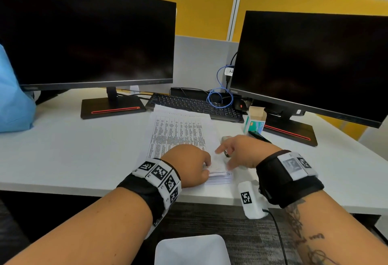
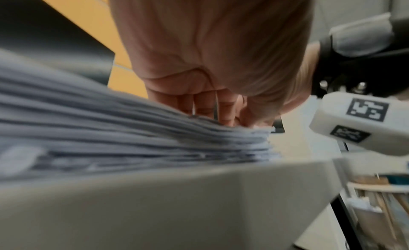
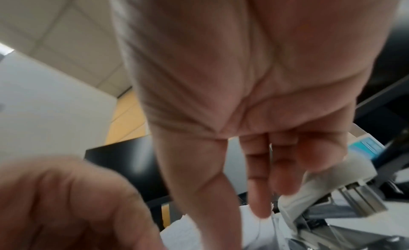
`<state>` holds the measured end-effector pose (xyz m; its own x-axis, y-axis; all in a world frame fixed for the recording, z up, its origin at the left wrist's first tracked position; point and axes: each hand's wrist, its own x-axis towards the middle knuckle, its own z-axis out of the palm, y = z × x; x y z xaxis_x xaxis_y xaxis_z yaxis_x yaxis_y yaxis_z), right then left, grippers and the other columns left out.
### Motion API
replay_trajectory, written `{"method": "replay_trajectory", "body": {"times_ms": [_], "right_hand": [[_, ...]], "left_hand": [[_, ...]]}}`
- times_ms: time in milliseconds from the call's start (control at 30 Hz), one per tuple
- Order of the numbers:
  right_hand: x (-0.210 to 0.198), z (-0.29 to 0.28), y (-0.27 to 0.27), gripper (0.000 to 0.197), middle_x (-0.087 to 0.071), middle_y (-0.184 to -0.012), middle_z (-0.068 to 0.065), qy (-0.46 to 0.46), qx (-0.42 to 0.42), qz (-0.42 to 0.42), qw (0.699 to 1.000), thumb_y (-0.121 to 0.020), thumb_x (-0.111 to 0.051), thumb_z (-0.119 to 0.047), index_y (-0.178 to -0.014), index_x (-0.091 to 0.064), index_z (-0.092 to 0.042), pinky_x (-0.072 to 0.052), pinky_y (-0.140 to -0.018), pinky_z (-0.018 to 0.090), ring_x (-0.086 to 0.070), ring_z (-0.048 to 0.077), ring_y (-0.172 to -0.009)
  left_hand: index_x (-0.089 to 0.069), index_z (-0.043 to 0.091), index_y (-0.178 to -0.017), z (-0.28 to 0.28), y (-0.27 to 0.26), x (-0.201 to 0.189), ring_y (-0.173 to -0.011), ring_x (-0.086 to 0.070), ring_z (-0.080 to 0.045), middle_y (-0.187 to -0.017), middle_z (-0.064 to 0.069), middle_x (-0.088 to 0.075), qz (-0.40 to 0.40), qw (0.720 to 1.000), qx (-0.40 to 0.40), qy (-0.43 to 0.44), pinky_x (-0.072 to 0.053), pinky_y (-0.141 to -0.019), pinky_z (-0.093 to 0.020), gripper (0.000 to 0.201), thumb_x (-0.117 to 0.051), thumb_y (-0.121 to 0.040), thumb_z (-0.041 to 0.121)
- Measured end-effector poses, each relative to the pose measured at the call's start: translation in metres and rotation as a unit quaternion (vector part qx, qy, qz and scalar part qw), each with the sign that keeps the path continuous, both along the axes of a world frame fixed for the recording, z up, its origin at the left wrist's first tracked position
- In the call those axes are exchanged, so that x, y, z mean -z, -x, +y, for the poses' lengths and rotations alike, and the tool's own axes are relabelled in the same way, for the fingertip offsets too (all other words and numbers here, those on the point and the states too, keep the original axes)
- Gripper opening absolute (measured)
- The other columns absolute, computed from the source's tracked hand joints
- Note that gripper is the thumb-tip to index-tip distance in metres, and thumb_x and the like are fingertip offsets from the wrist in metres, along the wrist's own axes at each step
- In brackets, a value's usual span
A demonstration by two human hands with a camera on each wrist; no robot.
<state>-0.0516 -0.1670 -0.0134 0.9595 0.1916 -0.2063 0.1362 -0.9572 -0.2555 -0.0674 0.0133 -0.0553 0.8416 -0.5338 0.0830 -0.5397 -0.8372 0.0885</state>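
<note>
Head view, I am pinching the paper stack (image 1: 180,130) by its near corner on the bench (image 1: 84,155) with my left hand (image 1: 186,165), my right hand (image 1: 241,151) hovering open over the stapler (image 1: 225,138); left wrist view, my fingers (image 2: 205,105) are curling onto that corner; right wrist view, the stapler (image 3: 327,187) is lying beside my loose fingers (image 3: 258,183), probably needing grasping next.

Your head view is bright and evenly lit from above, so your hands cast only soft, faint shadows on the white desk (image 1: 73,155). The dark monitor screen (image 1: 88,40) on the left carries a dull sheen, no hard glare, and straight lines bow toward the edges. Your left wrist view is dimmer: the paper stack (image 2: 110,131) smears into grey streaks, sharpest at its corner, and the desk edge beneath is out of focus. In your right wrist view the left hand (image 3: 66,201) is a blurred mass, the right hand (image 3: 243,79) soft, the stapler (image 3: 332,182) a little crisper.
</note>
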Motion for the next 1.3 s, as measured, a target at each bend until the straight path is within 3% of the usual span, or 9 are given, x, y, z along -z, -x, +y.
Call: {"method": "replay_trajectory", "body": {"times_ms": [333, 433, 533, 633, 733, 900, 1067, 1167, 1300], "right_hand": [[-0.003, -0.007, 0.006, 0.023, -0.068, -0.099, 0.002, -0.119, 0.026, -0.003, 0.993, -0.091, -0.061, -0.012, -0.092, -0.066, -0.034, -0.053, -0.071, 0.026, -0.064, 0.014, -0.082], [0.000, -0.009, -0.001, 0.034, -0.067, -0.083, 0.018, -0.409, 0.196, 0.047, 0.890, -0.101, -0.048, -0.033, -0.127, -0.049, -0.011, -0.049, -0.053, 0.029, -0.062, 0.022, -0.058], [0.005, -0.007, -0.006, 0.050, -0.068, -0.084, 0.025, -0.513, 0.237, 0.128, 0.815, -0.097, -0.050, -0.051, -0.117, -0.047, -0.006, -0.055, -0.049, 0.030, -0.068, 0.030, -0.060], [0.010, -0.007, -0.011, 0.016, -0.068, -0.070, 0.018, -0.507, 0.248, 0.103, 0.819, -0.091, -0.066, -0.011, -0.096, -0.054, -0.001, -0.055, -0.051, 0.030, -0.068, 0.025, -0.055], [0.010, -0.014, -0.014, 0.015, -0.069, -0.102, 0.024, -0.458, 0.234, 0.082, 0.854, -0.085, -0.063, 0.009, -0.097, -0.058, 0.002, -0.056, -0.085, 0.050, -0.070, 0.038, -0.089], [0.004, -0.035, -0.009, 0.044, -0.067, -0.118, 0.021, -0.553, 0.175, 0.139, 0.802, -0.090, -0.044, 0.016, -0.125, -0.057, -0.007, -0.050, -0.091, 0.060, -0.064, 0.042, -0.107], [0.005, -0.044, -0.005, 0.058, -0.063, -0.127, 0.021, -0.614, 0.097, 0.179, 0.762, -0.087, -0.038, 0.018, -0.135, -0.049, -0.013, -0.050, -0.089, 0.065, -0.061, 0.045, -0.113], [0.008, -0.044, 0.001, 0.058, -0.063, -0.127, 0.020, -0.615, 0.073, 0.185, 0.763, -0.088, -0.037, 0.018, -0.134, -0.050, -0.013, -0.051, -0.087, 0.063, -0.061, 0.045, -0.114], [0.009, -0.044, 0.010, 0.038, -0.069, -0.118, 0.014, -0.550, 0.070, 0.164, 0.816, -0.093, -0.052, 0.005, -0.125, -0.057, -0.015, -0.053, -0.091, 0.055, -0.067, 0.035, -0.107]], "left_hand": [[-0.051, 0.012, -0.100, -0.004, 0.004, -0.006, -0.067, -0.047, -0.023, -0.074, 0.000, -0.047, -0.071, 0.996, -0.045, 0.023, -0.038, -0.061, -0.030, 0.019, -0.038, -0.101, 0.026], [-0.049, 0.013, -0.099, -0.009, 0.010, -0.017, -0.066, -0.048, -0.024, -0.075, 0.000, -0.048, -0.104, 0.991, -0.056, 0.061, -0.039, -0.060, -0.032, 0.018, -0.038, -0.101, 0.027], [-0.042, 0.017, -0.091, -0.020, 0.023, -0.028, -0.066, -0.045, -0.023, -0.073, 0.001, -0.045, -0.117, 0.990, -0.021, 0.078, -0.035, -0.059, -0.032, 0.013, -0.039, -0.100, 0.025], [-0.048, 0.020, -0.085, -0.027, 0.032, -0.031, -0.066, -0.048, -0.022, -0.073, 0.001, -0.052, -0.078, 0.993, 0.026, 0.084, -0.034, -0.058, -0.031, 0.017, -0.041, -0.099, 0.029], [-0.059, 0.022, -0.089, -0.021, 0.027, -0.032, -0.072, -0.055, -0.015, -0.079, 0.003, -0.062, -0.007, 0.984, -0.018, 0.174, -0.047, -0.067, -0.030, 0.030, -0.042, -0.099, 0.044], [-0.039, 0.025, -0.140, 0.022, -0.012, -0.032, -0.097, -0.063, -0.019, -0.136, -0.003, -0.051, 0.023, 0.889, -0.261, 0.375, -0.054, -0.082, -0.034, 0.058, -0.061, -0.090, 0.045], [-0.015, 0.028, -0.152, 0.058, -0.026, -0.035, -0.119, -0.055, -0.034, -0.142, -0.013, -0.048, 0.125, 0.706, -0.353, 0.602, -0.046, -0.100, -0.044, 0.088, -0.070, -0.084, 0.041], [-0.037, 0.017, -0.145, 0.068, -0.026, -0.035, -0.099, -0.070, -0.035, -0.121, -0.014, -0.066, 0.234, 0.595, -0.291, 0.712, -0.054, -0.086, -0.057, 0.079, -0.078, -0.078, 0.027], [-0.065, 0.015, -0.112, 0.061, -0.010, -0.041, -0.096, -0.072, -0.030, -0.108, -0.012, -0.073, 0.222, 0.603, -0.196, 0.741, -0.058, -0.082, -0.048, 0.022, -0.057, -0.095, 0.005]]}}
